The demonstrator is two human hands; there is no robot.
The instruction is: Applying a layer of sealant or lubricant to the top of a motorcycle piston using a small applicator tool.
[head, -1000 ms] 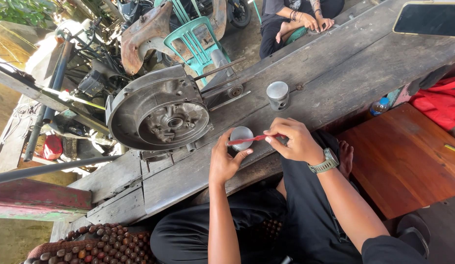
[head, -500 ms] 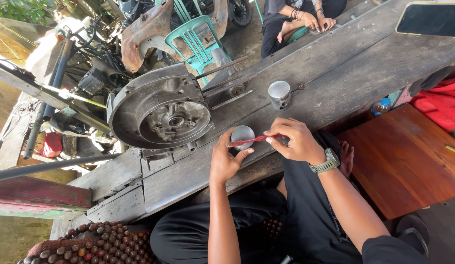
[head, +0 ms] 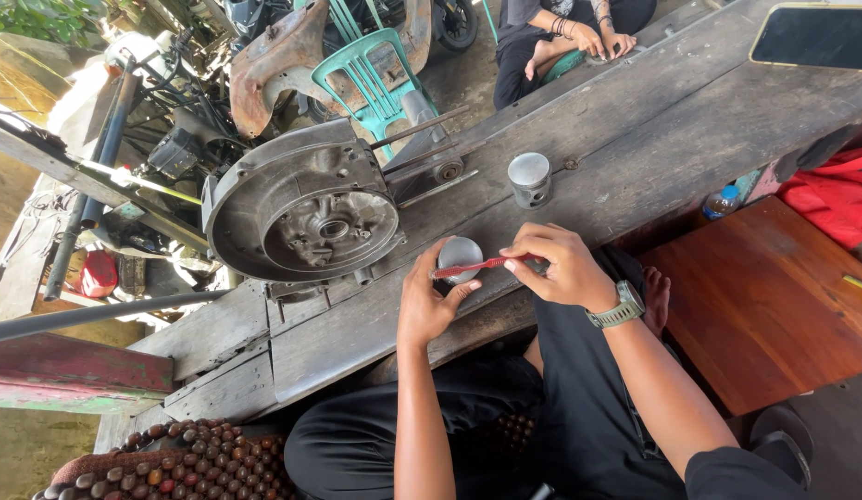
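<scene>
Left hand fingers cup the round metal piece on the tabletop; right hand fingers pinch the red brush, lying crosswise between both hands.

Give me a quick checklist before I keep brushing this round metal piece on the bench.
1. Left hand steadying the round metal piece: ok.
2. Right hand gripping the red brush: ok.
3. Brush end lying across the piece: ok.
4. Second metal cylinder upright, apart from both hands: ok.
5. Engine casing resting on the wooden bench, beside the left hand: ok.
6. Piece's surface clean: cannot tell.
</scene>
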